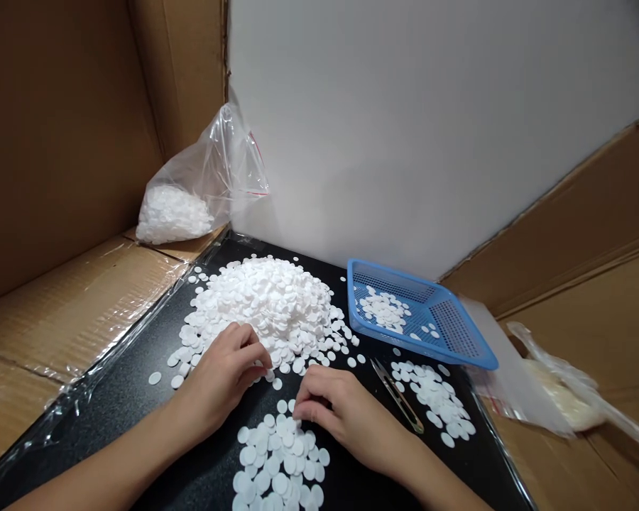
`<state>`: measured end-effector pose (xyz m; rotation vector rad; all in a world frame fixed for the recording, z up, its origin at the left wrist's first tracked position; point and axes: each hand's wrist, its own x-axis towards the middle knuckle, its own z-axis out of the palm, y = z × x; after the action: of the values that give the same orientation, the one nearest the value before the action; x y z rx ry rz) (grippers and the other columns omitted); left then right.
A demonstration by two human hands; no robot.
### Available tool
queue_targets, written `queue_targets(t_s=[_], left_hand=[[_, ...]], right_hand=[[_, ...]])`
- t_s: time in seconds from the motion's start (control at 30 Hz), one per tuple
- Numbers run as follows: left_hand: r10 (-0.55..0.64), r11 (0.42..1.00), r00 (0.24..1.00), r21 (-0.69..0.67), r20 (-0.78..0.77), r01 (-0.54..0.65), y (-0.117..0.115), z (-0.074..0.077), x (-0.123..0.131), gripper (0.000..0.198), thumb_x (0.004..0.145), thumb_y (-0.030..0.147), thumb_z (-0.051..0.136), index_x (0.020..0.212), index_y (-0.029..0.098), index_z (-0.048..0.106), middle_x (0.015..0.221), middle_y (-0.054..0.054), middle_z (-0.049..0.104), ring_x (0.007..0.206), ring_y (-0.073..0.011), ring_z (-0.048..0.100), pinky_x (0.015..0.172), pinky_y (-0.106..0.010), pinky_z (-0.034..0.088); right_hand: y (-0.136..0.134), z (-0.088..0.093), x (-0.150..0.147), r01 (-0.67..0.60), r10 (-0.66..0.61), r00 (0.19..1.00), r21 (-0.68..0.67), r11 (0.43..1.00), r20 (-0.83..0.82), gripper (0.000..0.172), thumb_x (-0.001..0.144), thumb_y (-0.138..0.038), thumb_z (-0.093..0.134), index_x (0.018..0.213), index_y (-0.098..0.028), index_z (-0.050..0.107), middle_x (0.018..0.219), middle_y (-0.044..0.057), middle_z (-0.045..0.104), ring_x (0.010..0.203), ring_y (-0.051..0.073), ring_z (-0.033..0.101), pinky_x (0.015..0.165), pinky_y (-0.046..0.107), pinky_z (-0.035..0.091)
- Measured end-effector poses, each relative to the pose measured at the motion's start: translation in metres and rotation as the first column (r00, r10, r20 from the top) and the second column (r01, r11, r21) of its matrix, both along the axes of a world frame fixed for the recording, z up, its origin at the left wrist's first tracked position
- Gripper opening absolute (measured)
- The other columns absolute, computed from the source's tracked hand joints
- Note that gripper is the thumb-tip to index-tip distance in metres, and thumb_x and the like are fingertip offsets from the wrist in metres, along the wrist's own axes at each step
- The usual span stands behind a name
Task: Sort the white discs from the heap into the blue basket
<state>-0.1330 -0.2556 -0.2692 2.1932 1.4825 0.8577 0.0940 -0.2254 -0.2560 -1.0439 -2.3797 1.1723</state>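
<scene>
A large heap of small round white discs (271, 294) lies on the black tabletop. My left hand (228, 372) is at the heap's near edge, its fingers curled and thumb close to the fingertips; anything between them is too small to make out. My right hand (346, 411) is to the right, with thumb and fingers pinched at the far edge of a looser spread of white discs (280, 465). Whatever its fingertips hold is hidden. Just beyond the right hand, a pair of thread snips (398, 397) lies on the table.
A blue plastic basket (420, 341) holding some discs stands at the back right. Another patch of discs (439, 404) lies in front of it. A clear bag of white pieces (178, 213) sits at the back left. Cardboard (74, 305) and a clear plastic bag (559, 397) flank the table.
</scene>
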Motion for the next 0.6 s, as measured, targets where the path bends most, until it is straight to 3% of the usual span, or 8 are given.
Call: queue_targets(t_s=[0.13, 0.27, 0.37, 0.5, 0.6], left_hand=[[0.016, 1.000, 0.993, 0.026, -0.117, -0.013, -0.001, -0.007, 0.006, 0.023, 0.086, 0.002, 0.056, 0.084, 0.022, 0.065, 0.090, -0.001, 0.058, 0.088, -0.0205, 0.049, 0.073, -0.032, 0.041], [-0.005, 0.999, 0.979, 0.049, -0.203, 0.016, -0.002, -0.006, 0.008, 0.021, 0.089, 0.005, 0.059, 0.087, 0.023, 0.068, 0.088, -0.002, 0.054, 0.085, -0.0207, 0.046, 0.071, -0.033, 0.038], [-0.007, 0.996, 0.965, 0.087, -0.263, 0.030, -0.002, -0.006, 0.009, 0.017, 0.090, 0.008, 0.061, 0.085, 0.023, 0.067, 0.086, -0.002, 0.053, 0.084, -0.0212, 0.045, 0.071, -0.034, 0.036], [-0.014, 0.994, 0.961, 0.099, -0.277, 0.043, -0.001, -0.008, 0.008, 0.014, 0.090, 0.009, 0.062, 0.085, 0.022, 0.062, 0.088, -0.001, 0.055, 0.086, -0.0213, 0.045, 0.073, -0.034, 0.035], [-0.014, 0.990, 0.947, 0.130, -0.320, 0.059, 0.000, -0.010, 0.006, 0.014, 0.089, 0.009, 0.063, 0.084, 0.021, 0.059, 0.088, -0.001, 0.055, 0.086, -0.0219, 0.044, 0.073, -0.035, 0.033]], right_hand=[[0.002, -0.008, -0.006, 0.053, -0.050, 0.998, 0.116, 0.992, -0.023, 0.017, 0.094, -0.009, 0.059, 0.091, -0.021, 0.070, 0.087, 0.002, 0.066, 0.080, 0.018, 0.064, 0.073, 0.027, 0.048], [0.000, -0.022, -0.015, 0.042, -0.050, 0.998, 0.228, 0.973, 0.031, 0.016, 0.092, -0.013, 0.064, 0.103, -0.022, 0.071, 0.091, 0.004, 0.064, 0.077, 0.018, 0.064, 0.069, 0.028, 0.048], [-0.002, -0.022, -0.015, 0.023, -0.033, 0.999, 0.202, 0.979, 0.043, 0.011, 0.088, -0.013, 0.070, 0.094, -0.022, 0.071, 0.086, 0.001, 0.062, 0.071, 0.015, 0.060, 0.063, 0.025, 0.045], [-0.001, -0.009, -0.006, -0.026, 0.023, 0.999, 0.064, 0.998, 0.040, 0.014, 0.083, -0.011, 0.075, 0.077, -0.021, 0.068, 0.078, -0.002, 0.059, 0.067, 0.013, 0.058, 0.059, 0.022, 0.043], [0.002, -0.008, -0.004, 0.026, -0.027, 1.000, 0.102, 0.994, 0.011, 0.013, 0.087, -0.012, 0.071, 0.079, -0.020, 0.065, 0.076, -0.002, 0.061, 0.068, 0.014, 0.059, 0.062, 0.023, 0.044]])
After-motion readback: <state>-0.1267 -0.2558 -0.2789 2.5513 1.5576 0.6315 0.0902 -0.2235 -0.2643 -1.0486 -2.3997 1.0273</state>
